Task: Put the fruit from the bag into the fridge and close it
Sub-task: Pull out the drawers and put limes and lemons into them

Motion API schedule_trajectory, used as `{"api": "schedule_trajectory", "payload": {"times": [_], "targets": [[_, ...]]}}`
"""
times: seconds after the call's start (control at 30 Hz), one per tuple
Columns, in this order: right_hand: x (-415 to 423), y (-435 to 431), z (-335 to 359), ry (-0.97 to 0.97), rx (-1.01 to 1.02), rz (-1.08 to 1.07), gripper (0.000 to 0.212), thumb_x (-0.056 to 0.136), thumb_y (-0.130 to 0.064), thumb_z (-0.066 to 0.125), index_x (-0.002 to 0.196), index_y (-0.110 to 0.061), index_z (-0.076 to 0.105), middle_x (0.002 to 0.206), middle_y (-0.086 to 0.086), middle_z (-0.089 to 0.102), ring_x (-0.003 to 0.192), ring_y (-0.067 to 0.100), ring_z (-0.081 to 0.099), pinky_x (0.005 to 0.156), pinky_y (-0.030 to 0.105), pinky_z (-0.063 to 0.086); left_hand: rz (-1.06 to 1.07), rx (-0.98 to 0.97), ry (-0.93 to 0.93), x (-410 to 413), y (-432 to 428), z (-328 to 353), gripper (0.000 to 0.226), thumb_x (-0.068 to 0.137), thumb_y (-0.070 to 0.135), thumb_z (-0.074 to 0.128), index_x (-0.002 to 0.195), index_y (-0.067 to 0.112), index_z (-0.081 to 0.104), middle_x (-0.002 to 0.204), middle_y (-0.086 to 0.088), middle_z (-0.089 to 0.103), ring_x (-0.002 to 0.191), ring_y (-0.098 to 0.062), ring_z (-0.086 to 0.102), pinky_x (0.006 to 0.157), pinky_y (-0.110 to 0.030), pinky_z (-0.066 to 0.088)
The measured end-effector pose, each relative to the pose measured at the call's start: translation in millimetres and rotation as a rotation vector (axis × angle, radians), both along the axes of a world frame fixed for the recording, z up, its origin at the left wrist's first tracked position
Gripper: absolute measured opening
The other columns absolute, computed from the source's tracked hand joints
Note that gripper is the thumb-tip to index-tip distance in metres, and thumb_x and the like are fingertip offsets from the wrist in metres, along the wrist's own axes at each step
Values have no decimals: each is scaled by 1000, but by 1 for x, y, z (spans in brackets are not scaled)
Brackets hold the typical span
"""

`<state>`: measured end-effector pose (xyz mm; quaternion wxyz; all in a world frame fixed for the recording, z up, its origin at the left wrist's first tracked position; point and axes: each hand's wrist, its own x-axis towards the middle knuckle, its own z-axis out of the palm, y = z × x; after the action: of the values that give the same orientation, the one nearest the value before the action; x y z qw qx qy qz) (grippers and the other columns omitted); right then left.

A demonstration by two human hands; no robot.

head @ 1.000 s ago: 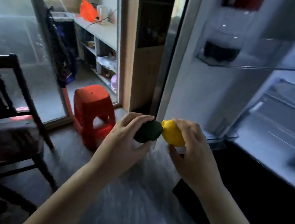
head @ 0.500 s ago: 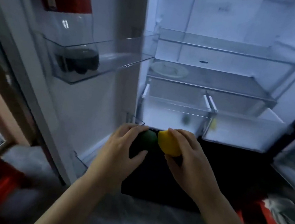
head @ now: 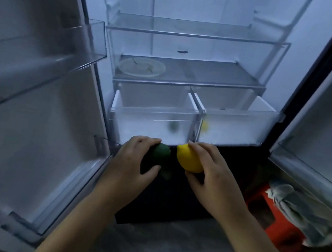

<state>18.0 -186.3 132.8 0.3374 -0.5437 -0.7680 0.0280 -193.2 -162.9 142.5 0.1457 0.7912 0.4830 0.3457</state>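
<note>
Within the hands (head: 134,164) (head: 211,173): lemon (head: 189,159), maybe lime (head: 157,155).

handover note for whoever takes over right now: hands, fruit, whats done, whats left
Left hand: grips a dark green fruit.
Right hand: grips a yellow lemon.
Where: both fruits are held side by side just in front of the two bottom drawers, not yet inside.
Done: the fridge stands open.
Left: set both fruits inside, perhaps in a drawer, then close the fridge. The bag is out of view.
</note>
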Motion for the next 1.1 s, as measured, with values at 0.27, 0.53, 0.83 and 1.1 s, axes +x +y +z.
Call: {"api": "schedule_trajectory", "payload": {"times": [0.27, 0.53, 0.83, 1.1], "targets": [[92, 80, 9, 10, 17, 15, 63, 79, -17, 70, 136, -20, 43, 133, -5, 44, 116, 10, 47, 98, 20, 38, 39, 66, -5, 71, 73, 8, 50, 81, 21, 68, 127, 28, 50, 116, 15, 47, 109, -5, 47, 91, -21, 42], [169, 164, -4, -6, -13, 34, 55, 79, -21, 71, 128, -20, 46, 123, -8, 47, 106, 8, 48, 85, 17, 37, 140, 36, 32, 114, 135, -12, 49, 81, 23, 67, 126, 31, 49, 115, 18, 47, 108, -3, 46, 88, -13, 34], [202, 254, -23, 29, -116, 58, 50, 81, -21, 70, 125, -22, 45, 117, -9, 46, 100, 6, 46, 77, 14, 35, 174, -44, 110, 126, 222, -24, 48, 83, 28, 66, 127, 28, 48, 119, 16, 48, 107, -2, 47, 84, -12, 34], [220, 373, -26, -211, -206, 136, 49, 80, -18, 68, 124, -16, 45, 119, 1, 50, 104, 20, 50, 80, 25, 36, 168, -83, 162, 108, 327, -25, 46, 85, 33, 64, 126, 27, 46, 116, 18, 47, 98, 1, 45, 78, -19, 36]]}}
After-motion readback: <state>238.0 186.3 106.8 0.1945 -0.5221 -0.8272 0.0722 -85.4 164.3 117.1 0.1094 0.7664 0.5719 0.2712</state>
